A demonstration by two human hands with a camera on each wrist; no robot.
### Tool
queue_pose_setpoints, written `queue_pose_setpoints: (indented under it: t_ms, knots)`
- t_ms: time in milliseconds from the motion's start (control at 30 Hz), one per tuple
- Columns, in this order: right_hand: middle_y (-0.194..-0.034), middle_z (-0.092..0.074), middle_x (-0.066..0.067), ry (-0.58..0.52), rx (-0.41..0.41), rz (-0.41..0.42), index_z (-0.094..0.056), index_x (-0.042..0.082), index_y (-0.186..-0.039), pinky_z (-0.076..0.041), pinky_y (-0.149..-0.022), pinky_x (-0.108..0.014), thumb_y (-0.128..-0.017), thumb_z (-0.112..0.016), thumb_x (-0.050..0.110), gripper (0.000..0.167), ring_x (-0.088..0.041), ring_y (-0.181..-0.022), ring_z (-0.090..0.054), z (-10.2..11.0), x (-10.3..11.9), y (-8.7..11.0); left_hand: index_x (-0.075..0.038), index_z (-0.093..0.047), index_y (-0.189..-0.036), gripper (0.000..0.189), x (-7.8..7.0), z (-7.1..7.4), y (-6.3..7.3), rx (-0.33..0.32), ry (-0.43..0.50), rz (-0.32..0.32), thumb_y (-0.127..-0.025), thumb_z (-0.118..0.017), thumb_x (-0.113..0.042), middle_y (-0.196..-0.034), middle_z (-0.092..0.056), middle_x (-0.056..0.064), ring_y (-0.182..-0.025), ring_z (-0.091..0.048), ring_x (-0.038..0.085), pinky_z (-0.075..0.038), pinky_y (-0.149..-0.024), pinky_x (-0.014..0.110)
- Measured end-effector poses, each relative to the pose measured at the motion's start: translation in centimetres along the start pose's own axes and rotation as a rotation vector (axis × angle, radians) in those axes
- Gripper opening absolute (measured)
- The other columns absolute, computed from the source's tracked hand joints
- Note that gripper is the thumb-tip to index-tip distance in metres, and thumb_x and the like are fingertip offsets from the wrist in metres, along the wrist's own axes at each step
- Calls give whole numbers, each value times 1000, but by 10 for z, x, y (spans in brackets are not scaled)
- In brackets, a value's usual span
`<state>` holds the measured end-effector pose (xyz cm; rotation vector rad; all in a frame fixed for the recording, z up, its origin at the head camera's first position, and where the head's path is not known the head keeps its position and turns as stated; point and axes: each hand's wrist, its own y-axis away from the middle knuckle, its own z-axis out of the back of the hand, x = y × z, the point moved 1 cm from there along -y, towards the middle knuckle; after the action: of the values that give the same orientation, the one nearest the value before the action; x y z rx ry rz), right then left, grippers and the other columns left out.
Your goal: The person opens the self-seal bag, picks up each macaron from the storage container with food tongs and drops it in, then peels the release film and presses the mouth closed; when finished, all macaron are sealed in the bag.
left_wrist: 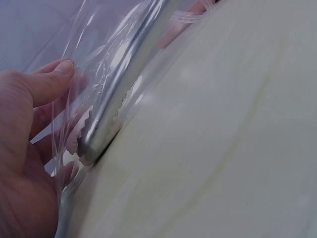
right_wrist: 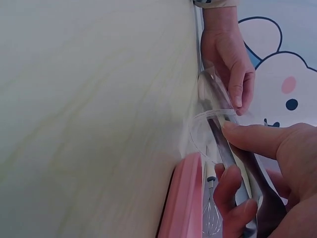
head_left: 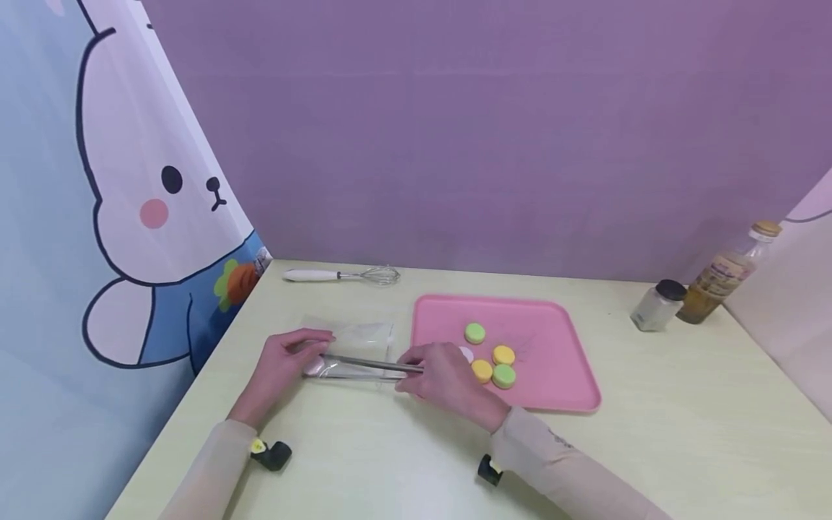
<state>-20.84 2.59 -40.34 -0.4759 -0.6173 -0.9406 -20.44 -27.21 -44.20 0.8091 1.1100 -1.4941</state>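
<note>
the left hand (head_left: pixel 279 361) pinches the clear bag (head_left: pixel 367 334) on the table (head_left: pixel 390 462) while the right hand (head_left: pixel 448 372) curls its fingers round tongs (head_left: pixel 370 362) reaching inside it (serrated tips (left_wrist: pixel 94 146) near thin film), so a sideways twist could snag or tear it.

no legible text, bottle label (head_left: pixel 726 271) blurred

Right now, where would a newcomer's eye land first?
Probably on the bright pink tray on the pale table, dotted with green and yellow macaron-like rounds, or the large cartoon rabbit at the head view's left. Then, by the tray's left edge, the right hand holds metal tongs, their tips inside a clear bag held by the left hand.
</note>
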Motion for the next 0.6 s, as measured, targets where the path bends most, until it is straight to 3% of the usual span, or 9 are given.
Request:
queue_pose_setpoints:
  t_ms: [167,333,600]
  knots:
    - [-86,-72,10,-41,19,34,-75,18,-118,-54,-60,-22,-82,-86,19,38,-1,-75,-65,0,-1,3,-8,-77,-111,20,1,-1,0,5,17,9,-95,-74,-19,-120,-72,3,-121,-60,14,-41,-103,17]
    - [-84,-71,15,-60,42,39,-77,21,-115,-54,-58,-23,-84,-84,18,32,0,-74,-64,-1,-4,6,-8,-77,-112,20,5,-2,0,13,17,9,-96,-73,-18,-120,-72,4,-122,-59,15,-41,-103,17]
    - [-89,-73,13,-57,2,33,-78,20,-112,-54,-55,-24,-83,-83,19,29,-2,-73,-65,9,-10,16,-9,-77,-113,21,5,0,0,15,13,0,-96,-73,-20,-122,-71,5,-123,-58,18,-42,-102,18]
